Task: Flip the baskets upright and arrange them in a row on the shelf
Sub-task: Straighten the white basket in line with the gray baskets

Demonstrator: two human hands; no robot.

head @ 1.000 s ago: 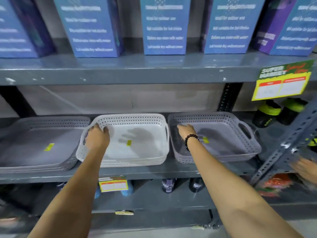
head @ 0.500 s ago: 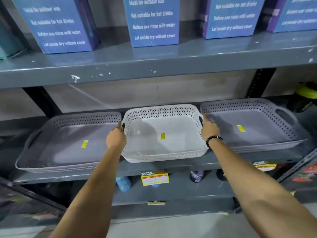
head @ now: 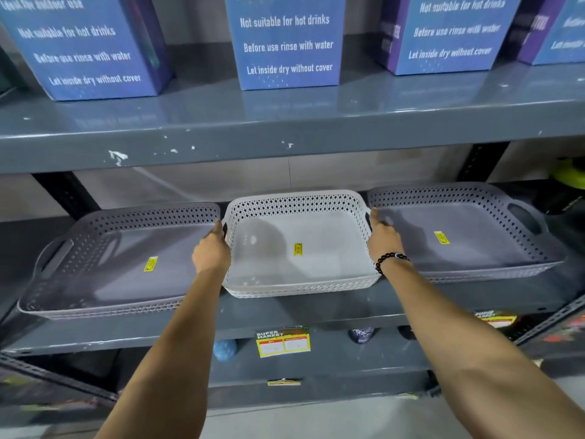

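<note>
The flipping looks done: all three perforated baskets sit open side up on the middle shelf [head: 316, 312], so the step in hand is the lining-up. The white basket [head: 300, 248] stands in the centre, with a grey basket on the left [head: 120, 261] and a grey basket on the right [head: 459, 236], each just beside it.

The left hand [head: 210, 253] is closed round the white basket's left handle and the right hand [head: 384, 237], with a dark bead bracelet [head: 391, 259] at the wrist, holds its right handle; the right fingers seem hooked through the handle slot, though that spot is too small to be sure.

The white basket's front edge lies roughly level with the right basket's, while the left grey one reaches nearer the shelf's front lip. The next move, I judge, calls for a small square push or pull on the white basket, then a nudge of the left one to even the row.

Each basket floor carries a yellow sticker [head: 298, 249], its print unreadable. The blue boxes [head: 286, 42] on the shelf above read "Not suitable for hot drinks", "Before use rinse with water", "Let inside dry without cover". A shelf-edge price tag [head: 282, 341] reads "SUPER MARKET".
</note>
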